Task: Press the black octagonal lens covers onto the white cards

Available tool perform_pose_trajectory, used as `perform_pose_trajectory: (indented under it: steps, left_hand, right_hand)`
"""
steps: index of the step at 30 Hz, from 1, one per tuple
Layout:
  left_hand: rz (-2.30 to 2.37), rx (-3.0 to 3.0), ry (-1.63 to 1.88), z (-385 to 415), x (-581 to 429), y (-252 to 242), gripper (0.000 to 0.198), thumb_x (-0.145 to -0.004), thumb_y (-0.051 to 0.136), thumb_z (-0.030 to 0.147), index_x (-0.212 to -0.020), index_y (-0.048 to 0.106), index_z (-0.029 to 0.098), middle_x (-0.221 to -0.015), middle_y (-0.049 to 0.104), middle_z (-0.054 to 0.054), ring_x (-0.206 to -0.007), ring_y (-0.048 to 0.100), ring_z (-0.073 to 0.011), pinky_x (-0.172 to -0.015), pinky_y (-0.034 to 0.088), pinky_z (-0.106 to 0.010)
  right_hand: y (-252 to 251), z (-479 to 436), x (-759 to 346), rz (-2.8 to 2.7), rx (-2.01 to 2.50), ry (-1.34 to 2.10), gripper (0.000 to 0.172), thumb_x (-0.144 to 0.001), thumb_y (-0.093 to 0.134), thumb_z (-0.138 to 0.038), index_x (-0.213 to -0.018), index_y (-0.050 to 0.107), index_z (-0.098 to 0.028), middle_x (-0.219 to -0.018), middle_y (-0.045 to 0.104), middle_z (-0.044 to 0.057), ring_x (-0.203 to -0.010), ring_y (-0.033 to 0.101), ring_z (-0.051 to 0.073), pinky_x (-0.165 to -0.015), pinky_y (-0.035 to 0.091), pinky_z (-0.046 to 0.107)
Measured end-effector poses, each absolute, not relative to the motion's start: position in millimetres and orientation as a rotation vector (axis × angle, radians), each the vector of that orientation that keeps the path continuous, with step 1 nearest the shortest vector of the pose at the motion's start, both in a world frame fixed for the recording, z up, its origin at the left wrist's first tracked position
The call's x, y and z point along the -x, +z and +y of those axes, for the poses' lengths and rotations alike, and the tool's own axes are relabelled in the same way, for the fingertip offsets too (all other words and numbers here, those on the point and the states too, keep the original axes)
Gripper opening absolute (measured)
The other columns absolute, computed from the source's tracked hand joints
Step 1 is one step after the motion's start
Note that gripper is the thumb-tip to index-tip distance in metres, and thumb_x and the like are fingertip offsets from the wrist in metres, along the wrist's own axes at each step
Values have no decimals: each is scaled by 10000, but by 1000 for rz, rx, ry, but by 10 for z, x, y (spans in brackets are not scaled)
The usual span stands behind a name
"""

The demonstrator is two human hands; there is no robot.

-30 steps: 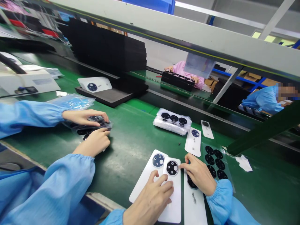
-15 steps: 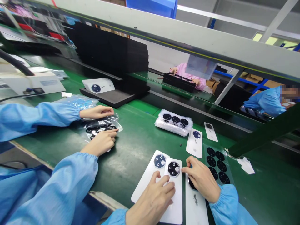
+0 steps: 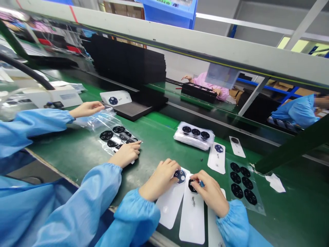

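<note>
My left hand (image 3: 162,178) rests over the top of the left white phone-shaped card (image 3: 168,209), fingers curved and apart around its dark blue disc (image 3: 180,175). My right hand (image 3: 211,192) bends over the middle white card (image 3: 192,219). Its thumb and forefinger close at the edge of the black octagonal sticker (image 3: 192,186) there; a small bluish bit shows between those fingers. Partly under my right wrist lies another white card (image 3: 215,226). Beside it is a clear sheet (image 3: 257,208) carrying several black stickers.
At left a co-worker's hands (image 3: 124,155) spread a clear bag (image 3: 113,120) with black stickers. Behind are a stack of wrapped sticker sheets (image 3: 194,141), small white cards (image 3: 217,161) and a black foam tray (image 3: 138,104). A green post (image 3: 290,145) slants at right.
My left hand has moved up from the middle card to the left card's disc. My right fingers have come onto the middle card's sticker. The co-worker's far hand has drawn the bag leftward.
</note>
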State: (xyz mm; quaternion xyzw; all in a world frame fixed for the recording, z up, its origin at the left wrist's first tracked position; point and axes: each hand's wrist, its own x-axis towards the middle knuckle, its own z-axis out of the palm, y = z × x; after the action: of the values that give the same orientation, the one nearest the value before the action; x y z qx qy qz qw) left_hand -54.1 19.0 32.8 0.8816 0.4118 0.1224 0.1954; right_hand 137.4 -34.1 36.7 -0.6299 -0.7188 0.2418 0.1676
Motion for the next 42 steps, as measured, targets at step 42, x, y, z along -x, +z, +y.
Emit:
perform_pose_trajectory:
  steps: [42]
  left_hand:
    - [822,-2855,7,493,300,296,159,-885,539,259,-980,607,150,-1010,635,-48,-895,614,-177,-804,506,-390]
  right_hand:
    - [28,-727,-1079,-2651,1227,-256,277,-891,412,-36,-1115,559,-108,-1192,627,101,-730,591,185,-552,457,331]
